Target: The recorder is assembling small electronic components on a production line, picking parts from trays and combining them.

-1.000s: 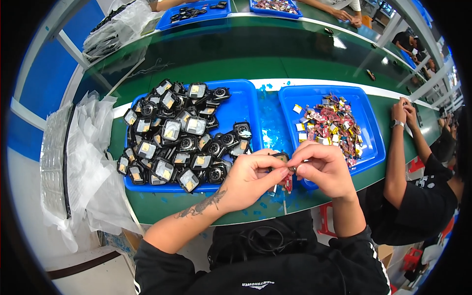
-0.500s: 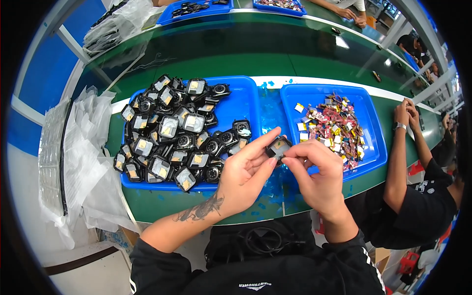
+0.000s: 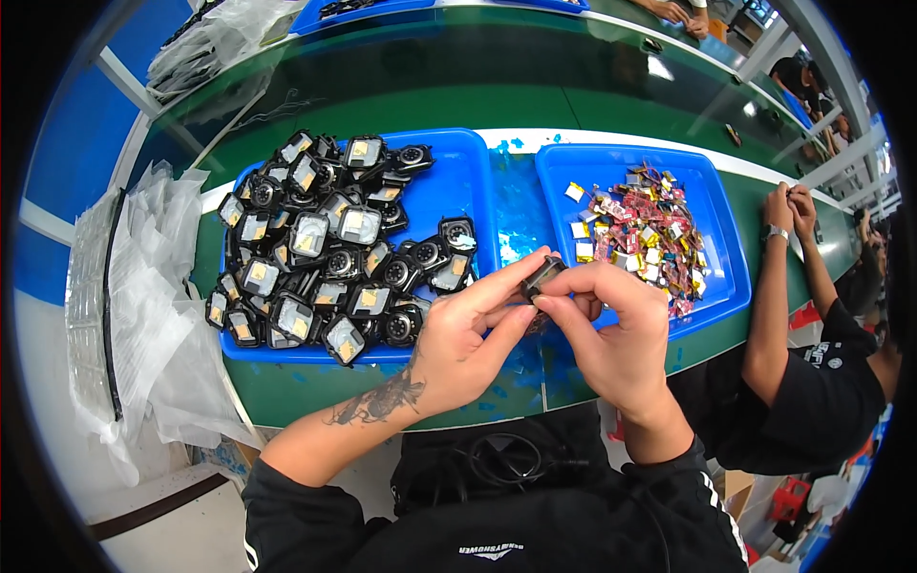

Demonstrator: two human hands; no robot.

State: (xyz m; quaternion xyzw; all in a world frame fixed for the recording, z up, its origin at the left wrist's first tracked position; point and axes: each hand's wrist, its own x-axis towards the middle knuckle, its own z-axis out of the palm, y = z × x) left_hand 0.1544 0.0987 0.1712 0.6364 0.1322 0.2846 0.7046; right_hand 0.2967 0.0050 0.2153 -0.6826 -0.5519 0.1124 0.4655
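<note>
Between my two hands, above the gap between two blue trays, is a small black smartwatch case [image 3: 542, 277], now tilted and mostly covered by fingers. My left hand [image 3: 468, 336] grips it from the left between thumb and fingers. The thumb and bent fingers of my right hand [image 3: 616, 325] pinch it from the right. To the left, a blue tray [image 3: 454, 196] holds a heap of similar black watch cases [image 3: 310, 236]. On the right, another blue tray [image 3: 562, 172] carries a pile of small batteries [image 3: 654, 239] with yellow and red parts.
Blue scraps [image 3: 516, 215] are scattered over the green workbench [image 3: 564, 396] between the trays. Crumpled clear plastic sheets [image 3: 158, 286] hang at the left end. A co-worker's forearms [image 3: 776, 296] rest at the bench on the right. Another person's hands [image 3: 673, 11] show across the bench.
The watch case has been tipped over between my hands, so its inner face is hidden. My right fingers have moved onto it. The whole view has shifted slightly.
</note>
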